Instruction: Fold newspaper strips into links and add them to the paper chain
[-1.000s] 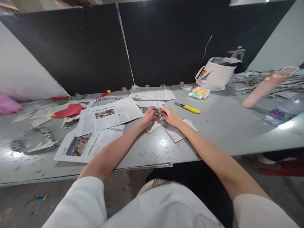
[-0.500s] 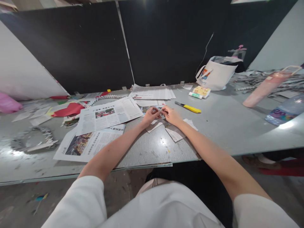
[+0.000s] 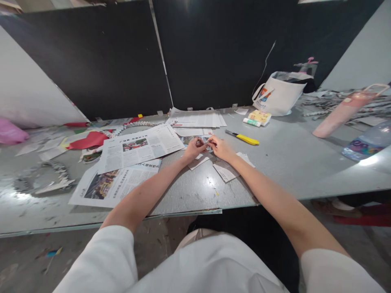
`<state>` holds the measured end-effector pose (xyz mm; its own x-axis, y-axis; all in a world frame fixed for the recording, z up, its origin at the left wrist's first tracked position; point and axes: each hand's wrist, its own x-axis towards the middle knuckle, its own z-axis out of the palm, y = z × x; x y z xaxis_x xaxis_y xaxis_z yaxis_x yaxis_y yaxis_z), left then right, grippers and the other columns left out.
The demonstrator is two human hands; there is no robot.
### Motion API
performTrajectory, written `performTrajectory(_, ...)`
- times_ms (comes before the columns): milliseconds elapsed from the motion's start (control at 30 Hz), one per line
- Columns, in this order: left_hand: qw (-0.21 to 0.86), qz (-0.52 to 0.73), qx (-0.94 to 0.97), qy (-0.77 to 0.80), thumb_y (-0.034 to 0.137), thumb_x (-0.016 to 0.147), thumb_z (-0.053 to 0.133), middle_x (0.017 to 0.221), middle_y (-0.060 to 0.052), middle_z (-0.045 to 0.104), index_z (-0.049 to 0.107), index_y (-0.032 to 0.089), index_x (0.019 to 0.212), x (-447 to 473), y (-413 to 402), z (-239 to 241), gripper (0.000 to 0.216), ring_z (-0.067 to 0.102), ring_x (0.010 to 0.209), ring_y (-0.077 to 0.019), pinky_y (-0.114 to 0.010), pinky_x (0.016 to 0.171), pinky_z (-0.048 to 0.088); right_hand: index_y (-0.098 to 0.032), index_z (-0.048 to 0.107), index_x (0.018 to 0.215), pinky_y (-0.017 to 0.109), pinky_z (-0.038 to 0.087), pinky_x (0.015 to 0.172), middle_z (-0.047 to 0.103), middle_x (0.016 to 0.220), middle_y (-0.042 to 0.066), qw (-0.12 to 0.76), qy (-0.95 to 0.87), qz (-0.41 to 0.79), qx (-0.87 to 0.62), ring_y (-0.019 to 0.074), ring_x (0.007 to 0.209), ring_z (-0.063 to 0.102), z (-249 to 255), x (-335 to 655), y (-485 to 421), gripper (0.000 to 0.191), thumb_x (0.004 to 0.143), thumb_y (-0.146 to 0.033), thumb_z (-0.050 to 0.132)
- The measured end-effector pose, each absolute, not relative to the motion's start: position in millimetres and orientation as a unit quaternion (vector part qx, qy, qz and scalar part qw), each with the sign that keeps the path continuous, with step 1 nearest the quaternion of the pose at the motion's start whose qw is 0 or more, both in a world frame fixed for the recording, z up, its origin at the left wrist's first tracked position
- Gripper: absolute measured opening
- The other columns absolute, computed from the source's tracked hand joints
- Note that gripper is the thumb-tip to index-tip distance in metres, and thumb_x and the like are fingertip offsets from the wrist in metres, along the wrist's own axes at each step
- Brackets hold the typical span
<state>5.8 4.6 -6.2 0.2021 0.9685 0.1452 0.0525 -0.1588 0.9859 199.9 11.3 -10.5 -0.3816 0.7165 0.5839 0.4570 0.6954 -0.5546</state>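
— Hands: where do we see them?
— We see our left hand [image 3: 193,149] and right hand [image 3: 222,149] meeting over the grey table [image 3: 275,162]. The fingertips of both are pinched shut on a small paper piece [image 3: 207,143].
— And where does that piece sit?
— We find it just above the table, beside the open newspaper [image 3: 139,148]. Paper scraps [image 3: 225,172] lie by our right wrist, and the yellow knife [image 3: 244,138] lies near, untouched.
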Motion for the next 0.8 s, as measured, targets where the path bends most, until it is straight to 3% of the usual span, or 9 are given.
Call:
performTrajectory(433, 0.457, 0.468, 0.605, 0.454, 0.023, 0.076, 0.083, 0.068, 0.001, 0.068, 0.062, 0.02, 0.076, 3.5, 5.4, -6.7, 0.022, 0.071, 0.07, -0.0176, -0.027, 0.069, 0.052, -0.022, 0.063, 0.103, 0.031, 0.049, 0.071, 0.076, 0.088, 0.008, 0.408, -0.829, 0.151, -0.352, 0.0232, 0.074, 0.068, -6.1, 200.0, 6.8, 0.013, 0.102, -0.031, 0.054)
performTrajectory(800, 0.479, 0.461, 0.593, 0.453, 0.025, 0.076, 0.086, 0.076, -0.002, 0.072, 0.07, 0.017, 0.078, 2.5, 5.3, -5.1, 0.018, 0.072, 0.076, -0.0181, -0.029, 0.075, 0.057, -0.023, 0.063, 0.096, 0.032, 0.046, 0.069, 0.072, 0.083, 0.005, 0.399, -0.828, 0.166, -0.357, 0.0217, 0.07, 0.061, -2.8, 200.7, 6.0, 0.014, 0.1, -0.033, 0.056)
